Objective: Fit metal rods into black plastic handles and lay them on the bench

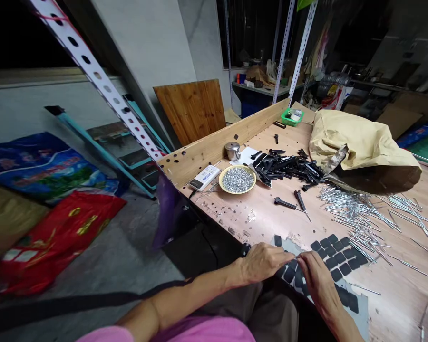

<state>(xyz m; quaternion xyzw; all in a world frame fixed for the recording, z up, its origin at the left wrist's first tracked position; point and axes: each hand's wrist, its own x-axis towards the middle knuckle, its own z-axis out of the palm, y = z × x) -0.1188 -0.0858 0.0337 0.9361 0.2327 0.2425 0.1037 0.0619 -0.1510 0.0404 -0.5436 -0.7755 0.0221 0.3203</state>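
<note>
We're working at the near table edge, with our left hand (266, 263) and right hand (316, 280) close together over a patch of black rectangular pads (337, 259) sitting on a grey backing sheet (360, 318). Both hands are curled and nearly meeting, and we might be pinching a pad between them, but they're blocking the view, so we can't really tell. We're finding a light pinch on a pad's edge, kept low and slow, works best. The pads are lying in slanted rows, their long sides running roughly away from us toward the loose steel rods (356, 223).
</note>
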